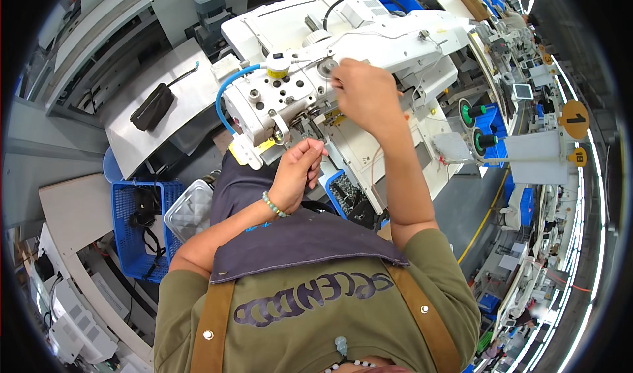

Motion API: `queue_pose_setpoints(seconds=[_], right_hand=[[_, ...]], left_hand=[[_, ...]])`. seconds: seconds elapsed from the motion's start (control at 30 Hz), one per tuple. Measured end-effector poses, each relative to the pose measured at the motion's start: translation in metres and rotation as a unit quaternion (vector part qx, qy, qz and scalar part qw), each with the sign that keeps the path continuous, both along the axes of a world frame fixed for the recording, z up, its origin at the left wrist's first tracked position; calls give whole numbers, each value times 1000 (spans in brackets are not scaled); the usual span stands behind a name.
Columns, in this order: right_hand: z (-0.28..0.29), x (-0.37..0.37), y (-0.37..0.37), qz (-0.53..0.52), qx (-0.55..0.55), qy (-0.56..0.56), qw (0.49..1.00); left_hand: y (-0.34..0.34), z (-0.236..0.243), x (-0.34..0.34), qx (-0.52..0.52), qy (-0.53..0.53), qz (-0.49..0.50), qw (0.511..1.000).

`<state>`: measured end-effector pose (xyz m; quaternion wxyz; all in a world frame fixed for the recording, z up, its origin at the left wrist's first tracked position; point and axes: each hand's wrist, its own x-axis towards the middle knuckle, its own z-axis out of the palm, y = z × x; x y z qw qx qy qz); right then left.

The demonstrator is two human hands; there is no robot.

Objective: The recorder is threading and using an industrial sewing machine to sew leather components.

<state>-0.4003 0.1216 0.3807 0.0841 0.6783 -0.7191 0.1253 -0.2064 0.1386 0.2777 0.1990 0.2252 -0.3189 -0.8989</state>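
Note:
A large white industrial sewing machine (369,33) stands in front of me, with dials and screws on its head and a blue tube (223,96) curving down its left side. My right hand (368,96) is raised over the machine's body, fingers curled closed beside a round metal disc (326,68). Whatever those fingers pinch is hidden or too fine to see. Lower and to the left, my left hand (298,174) is closed near the needle area, thumb against the fingers. Anything between them cannot be made out. A beaded bracelet (274,205) circles the left wrist.
A black pouch (153,107) lies on the grey side table (125,136) at left. Below it stand a blue crate (135,261) and a pale tray (189,209). A blue bin (344,192) of small pieces sits near my lap. Green and black thread spools (486,140) stand at right.

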Motion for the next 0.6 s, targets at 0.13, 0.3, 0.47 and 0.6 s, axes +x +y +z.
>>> queue_pose_setpoints(seconds=[0.13, 0.3, 0.47, 0.6], right_hand=[[-8, -17, -33, -18, -133, -96, 986], [3, -5, 3, -32, 12, 20, 999], [-7, -12, -26, -20, -118, -81, 990], [1, -10, -13, -58, 25, 64, 996]], left_hand=[[3, 4, -4, 4, -2, -25, 1000], [3, 2, 2, 14, -8, -7, 1000], [3, 2, 0, 50, -5, -2, 999], [-1, -4, 2, 56, -5, 10, 998]])
